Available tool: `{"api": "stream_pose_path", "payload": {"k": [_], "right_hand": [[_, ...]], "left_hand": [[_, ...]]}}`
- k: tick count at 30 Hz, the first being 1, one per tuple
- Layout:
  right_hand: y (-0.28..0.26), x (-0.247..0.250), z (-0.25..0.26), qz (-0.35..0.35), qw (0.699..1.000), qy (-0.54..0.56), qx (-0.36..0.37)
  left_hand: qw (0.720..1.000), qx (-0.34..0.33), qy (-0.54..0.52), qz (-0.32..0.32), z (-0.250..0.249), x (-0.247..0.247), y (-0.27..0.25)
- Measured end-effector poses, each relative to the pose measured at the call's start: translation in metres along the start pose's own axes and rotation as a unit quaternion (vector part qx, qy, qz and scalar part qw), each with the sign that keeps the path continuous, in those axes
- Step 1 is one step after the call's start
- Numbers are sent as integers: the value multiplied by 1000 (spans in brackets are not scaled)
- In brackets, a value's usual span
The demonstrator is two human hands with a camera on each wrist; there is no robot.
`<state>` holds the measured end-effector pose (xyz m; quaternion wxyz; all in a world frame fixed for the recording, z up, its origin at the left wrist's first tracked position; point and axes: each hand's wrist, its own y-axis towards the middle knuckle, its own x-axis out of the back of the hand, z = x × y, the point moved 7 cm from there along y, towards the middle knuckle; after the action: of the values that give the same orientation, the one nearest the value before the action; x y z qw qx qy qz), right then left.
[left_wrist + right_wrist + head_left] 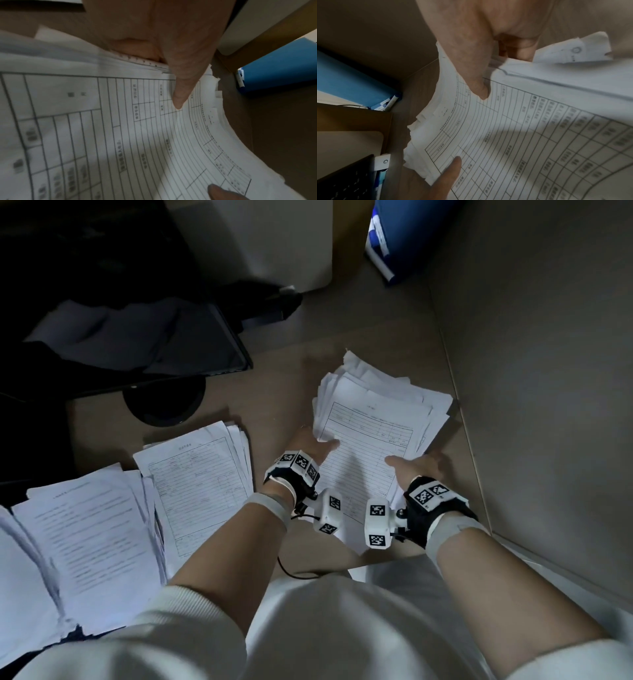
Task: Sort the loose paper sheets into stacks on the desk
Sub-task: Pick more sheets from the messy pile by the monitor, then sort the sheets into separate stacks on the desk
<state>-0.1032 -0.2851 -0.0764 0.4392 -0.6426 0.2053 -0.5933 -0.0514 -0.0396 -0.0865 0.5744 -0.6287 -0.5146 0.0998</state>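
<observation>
desk (284,378): brown wood | partition wall (548,371): right side, beige

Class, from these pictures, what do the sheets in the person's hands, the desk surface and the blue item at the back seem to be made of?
Sheets: thin matte white paper; they curl and are printed with ruled forms.
Desk: probably wood-look laminate; smooth, brown, with a faint sheen.
Blue item: perhaps a plastic or card folder; flat, even colour with a white label. Uncertain.

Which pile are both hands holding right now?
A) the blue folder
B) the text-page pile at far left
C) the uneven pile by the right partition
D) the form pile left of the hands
C: the left hand and right hand each pinch a side of the uneven pile, thumbs on its top form.
</observation>
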Motion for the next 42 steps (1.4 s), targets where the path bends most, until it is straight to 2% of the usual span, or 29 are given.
{"api": "stream_pose_path", "payload": {"k": [3, 6, 11, 13, 16, 20, 23, 25, 28, 31, 35, 39, 42], "right_hand": [[-4, 2, 0, 7, 1000, 0, 27], [-10, 6, -1, 29, 998, -28, 38], [-5, 7, -1, 27, 996, -49, 71], [0, 3, -1, 55, 993, -70, 77], [5, 10, 3, 60, 992, -67, 90], [4, 13, 8, 106, 984, -101, 103], [2, 14, 14, 96, 983, -93, 125], [0, 17, 18, 81, 982, -87, 150], [-6, 16, 25, 100, 977, -63, 179], [-16, 23, 32, 121, 978, -24, 169], [-47, 49, 65, 83, 967, 71, 231], [-99, 75, 107, 87, 930, 145, 326], [-130, 92, 127, 78, 890, 195, 405]], "left_hand": [[998, -19, -56, 3, 3, 1, -7], [996, 8, -86, 0, 13, -5, -17], [991, 82, -34, -99, 33, -22, -36], [988, 109, -66, -91, 37, -33, -37], [976, 133, -163, -51, 37, -43, -39], [970, 153, -188, -28, 41, -44, -46], [971, 165, -169, -32, 45, -44, -52], [959, 160, -231, -40, 42, -48, -54], [946, 146, -281, -75, 40, -47, -56], [934, 102, -324, -114, 28, -34, -72], [886, 20, -418, -201, 7, 10, -111], [816, -90, -486, -300, -18, 62, -152], [798, -167, -484, -319, -29, 86, -179]]}}
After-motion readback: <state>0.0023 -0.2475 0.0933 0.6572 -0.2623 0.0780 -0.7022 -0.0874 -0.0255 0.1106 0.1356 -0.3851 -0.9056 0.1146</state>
